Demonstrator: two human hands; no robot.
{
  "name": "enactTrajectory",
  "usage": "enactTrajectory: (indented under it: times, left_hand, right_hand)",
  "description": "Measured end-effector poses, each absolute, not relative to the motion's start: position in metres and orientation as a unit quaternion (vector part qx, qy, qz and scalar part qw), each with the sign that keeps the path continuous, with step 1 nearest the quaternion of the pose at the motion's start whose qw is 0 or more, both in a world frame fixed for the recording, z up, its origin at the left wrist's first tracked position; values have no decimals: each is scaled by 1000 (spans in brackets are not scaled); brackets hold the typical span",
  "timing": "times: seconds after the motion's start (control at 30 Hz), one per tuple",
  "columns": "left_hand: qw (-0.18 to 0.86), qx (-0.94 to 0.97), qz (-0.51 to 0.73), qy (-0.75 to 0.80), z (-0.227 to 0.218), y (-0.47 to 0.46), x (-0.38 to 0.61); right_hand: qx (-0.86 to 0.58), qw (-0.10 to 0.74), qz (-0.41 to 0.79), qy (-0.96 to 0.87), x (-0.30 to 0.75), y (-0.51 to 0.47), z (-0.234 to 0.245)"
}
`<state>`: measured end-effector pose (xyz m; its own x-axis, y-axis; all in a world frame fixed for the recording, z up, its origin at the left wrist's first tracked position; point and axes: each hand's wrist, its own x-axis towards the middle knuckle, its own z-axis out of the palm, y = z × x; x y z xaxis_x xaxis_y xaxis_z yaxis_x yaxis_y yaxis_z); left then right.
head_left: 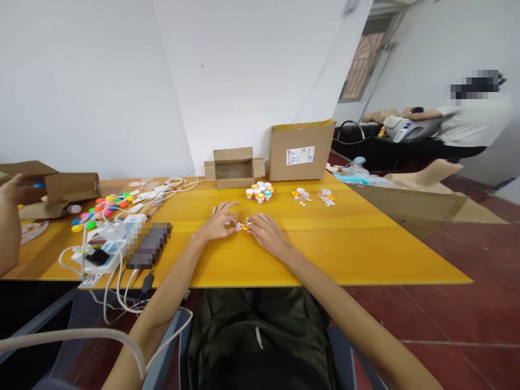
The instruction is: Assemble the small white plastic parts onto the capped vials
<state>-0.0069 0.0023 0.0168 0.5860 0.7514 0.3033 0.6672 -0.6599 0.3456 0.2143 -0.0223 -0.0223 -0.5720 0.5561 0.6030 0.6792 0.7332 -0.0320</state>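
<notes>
Both my hands rest on the yellow table (365, 249) near its middle, fingertips meeting over a small orange and white piece (242, 227). My left hand (217, 222) has its fingers curled in a pinch on the piece's left side. My right hand (265, 232) pinches it from the right. The piece is tiny and partly hidden by my fingers. Just beyond my hands stands a cluster of small capped pieces (259, 192) in white, orange and blue. To its right lie two small heaps of white and orange parts (301, 196) (326, 197).
A small open cardboard box (234, 167) and a larger box (301, 150) stand at the table's far edge. At the left lie colourful round caps (106, 207), white cables, a power strip (106, 250) and another person's hand (10, 196). A second person stands at far right (467, 124).
</notes>
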Motion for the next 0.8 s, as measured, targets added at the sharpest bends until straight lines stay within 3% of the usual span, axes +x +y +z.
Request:
enactTrajectory:
  times: [0.4,0.8]
  left_hand:
    - [111,878,220,410,17,1,-4]
    - [108,872,211,428,17,1,-4]
  right_hand:
    - [-344,271,-130,-890,213,-25,-18]
    - [-362,328,-145,-860,215,-22,-26]
